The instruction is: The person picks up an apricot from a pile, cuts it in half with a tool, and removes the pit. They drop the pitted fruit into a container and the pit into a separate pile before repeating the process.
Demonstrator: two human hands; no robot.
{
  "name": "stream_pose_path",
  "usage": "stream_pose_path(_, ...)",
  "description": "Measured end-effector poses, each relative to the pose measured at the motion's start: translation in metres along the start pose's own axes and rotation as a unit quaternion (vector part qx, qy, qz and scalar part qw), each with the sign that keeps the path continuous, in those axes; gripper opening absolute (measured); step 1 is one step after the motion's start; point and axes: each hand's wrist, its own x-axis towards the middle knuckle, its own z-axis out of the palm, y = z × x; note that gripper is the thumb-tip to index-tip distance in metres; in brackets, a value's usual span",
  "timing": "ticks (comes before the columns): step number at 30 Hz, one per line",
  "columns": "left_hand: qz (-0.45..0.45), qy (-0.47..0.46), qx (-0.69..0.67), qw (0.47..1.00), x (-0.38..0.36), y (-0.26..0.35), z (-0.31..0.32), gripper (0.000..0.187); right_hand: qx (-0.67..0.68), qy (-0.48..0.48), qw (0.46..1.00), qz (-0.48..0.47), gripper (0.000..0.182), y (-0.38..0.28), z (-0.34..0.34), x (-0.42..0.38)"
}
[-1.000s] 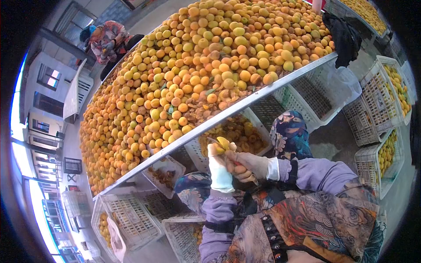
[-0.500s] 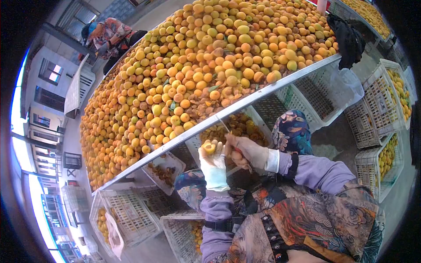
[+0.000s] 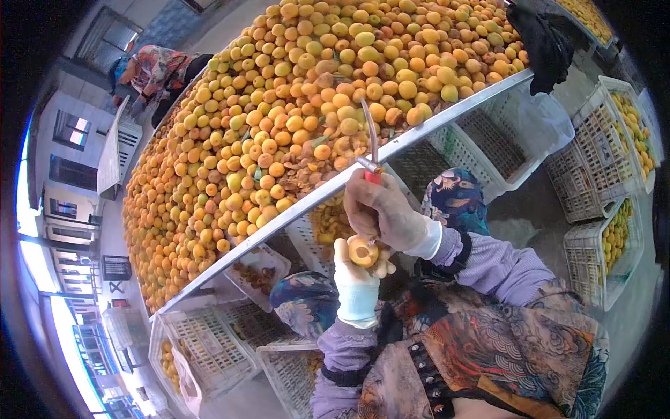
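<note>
In my gloved left hand point(image 3: 354, 274) is an apricot point(image 3: 363, 252), its cut face turned up with a brown centre showing. Just above it, my gloved right hand point(image 3: 382, 208) grips a curved knife point(image 3: 373, 136) by its red handle, the thin metal blade pointing up and away over the table edge. The two hands are close together, and the blade is apart from the apricot. Beyond them a big heap of whole apricots point(image 3: 279, 140) lies on a metal-edged table point(image 3: 419, 136). A crate of cut apricot pieces point(image 3: 328, 223) sits under the edge, partly hidden by my hands.
White plastic crates point(image 3: 202, 335) stand at lower left, and stacked crates point(image 3: 583, 181) with fruit are at right. Black cloth point(image 3: 548, 49) and a clear plastic bag point(image 3: 548, 122) hang at the table's corner. Across the heap, another person point(image 3: 164, 70) bends beside a tilted crate point(image 3: 118, 153).
My right hand has risen and turned, bringing the knife's blade upright. My left hand has shifted slightly right and down, and the apricot's cut face now shows. The view has shifted a little.
</note>
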Motion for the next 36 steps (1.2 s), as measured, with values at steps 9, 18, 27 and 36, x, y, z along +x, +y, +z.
stream_pose_path(9, -0.061, 0.043, -0.095, 0.993, 0.008, -0.007, 0.013, 0.024, -0.05, 0.038, 0.998, 0.026, 0.026, 0.005, -0.002, -0.011)
stream_pose_path(18, -0.11, 0.155, -0.013, 0.982, 0.023, -0.02, 0.022, 0.046, 0.004, 0.095, 0.995, -0.027, 0.028, 0.028, -0.021, -0.003)
stream_pose_path(27, -0.054, 0.16, 0.048, 0.985, 0.024, -0.021, 0.033, 0.033, 0.225, 0.194, 0.945, 0.134, 0.034, 0.033, -0.042, 0.007)
stream_pose_path(36, 0.031, 0.13, 0.115, 0.984, 0.043, -0.053, 0.007, 0.034, 0.237, 0.214, 0.942, 0.103, 0.035, 0.032, -0.044, 0.018)
